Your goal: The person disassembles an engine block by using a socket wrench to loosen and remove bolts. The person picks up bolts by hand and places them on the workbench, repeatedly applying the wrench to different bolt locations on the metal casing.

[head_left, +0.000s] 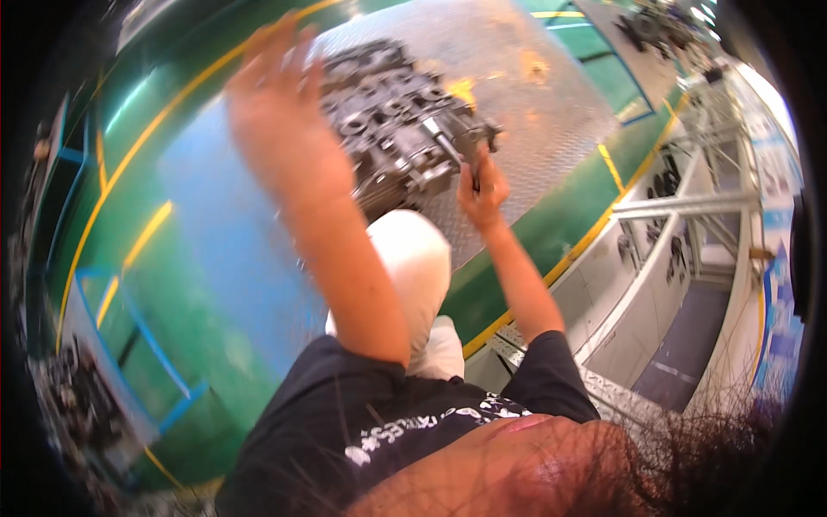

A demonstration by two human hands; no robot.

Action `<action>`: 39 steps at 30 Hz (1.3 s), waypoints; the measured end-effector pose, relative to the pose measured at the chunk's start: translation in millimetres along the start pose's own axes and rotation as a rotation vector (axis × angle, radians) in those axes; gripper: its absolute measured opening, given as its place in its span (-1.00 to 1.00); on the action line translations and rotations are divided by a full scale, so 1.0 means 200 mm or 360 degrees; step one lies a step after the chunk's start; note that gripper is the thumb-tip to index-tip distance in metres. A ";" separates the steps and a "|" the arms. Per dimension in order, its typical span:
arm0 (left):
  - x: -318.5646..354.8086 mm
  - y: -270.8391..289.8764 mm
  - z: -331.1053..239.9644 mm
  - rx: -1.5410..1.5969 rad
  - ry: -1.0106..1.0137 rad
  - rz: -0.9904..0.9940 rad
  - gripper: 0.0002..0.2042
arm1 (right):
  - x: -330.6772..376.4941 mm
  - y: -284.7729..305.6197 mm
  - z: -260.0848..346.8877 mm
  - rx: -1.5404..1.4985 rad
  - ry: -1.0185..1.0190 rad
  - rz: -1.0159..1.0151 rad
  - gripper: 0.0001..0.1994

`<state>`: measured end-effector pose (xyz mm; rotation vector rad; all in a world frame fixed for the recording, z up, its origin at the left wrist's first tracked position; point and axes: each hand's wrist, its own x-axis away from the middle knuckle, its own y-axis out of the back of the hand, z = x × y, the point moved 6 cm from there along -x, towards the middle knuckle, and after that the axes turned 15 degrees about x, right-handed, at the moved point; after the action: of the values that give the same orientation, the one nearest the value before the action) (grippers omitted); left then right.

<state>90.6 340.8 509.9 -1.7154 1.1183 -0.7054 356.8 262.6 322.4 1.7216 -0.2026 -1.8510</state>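
Note:
A grey metal engine block [396, 116] with a row of round openings lies on a diamond-plate surface [525, 112]. My left hand [280, 99] is raised over its left side, smeared by motion, with the fingers apart and nothing visible in them. At the block's right end, my right hand [485, 188] is closed around a dark piece, thumb pointing up. Whether that piece is part of the engine or a tool, I cannot tell. Just left of this hand, a shiny silver bar [442, 138] slants across the block.
My knee in pale trousers [412, 250] is close to the block's near side. To the right runs a light metal frame rack [663, 207] with dark parts. Green floor [224, 353] with yellow lines surrounds the plate. More dark machinery [82, 392] stands at the lower left.

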 end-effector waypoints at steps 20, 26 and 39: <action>0.05 -0.01 -0.07 0.0021 -0.0080 -0.0022 -0.57 | -0.15 0.02 0.04 0.0005 0.0353 0.0061 -0.75; 0.05 0.01 -0.10 0.0152 -0.0131 0.0026 -0.57 | -0.08 -0.03 -0.01 -0.0454 -0.1451 -0.0236 -0.62; 0.05 0.01 -0.12 0.0104 -0.0120 -0.0132 -0.57 | -0.21 -0.04 0.00 -0.0549 -0.1703 -0.0137 -0.63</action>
<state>74.3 323.0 516.6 -1.7267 0.9668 -0.7145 352.9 290.9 355.4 0.3967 -0.2012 -2.5121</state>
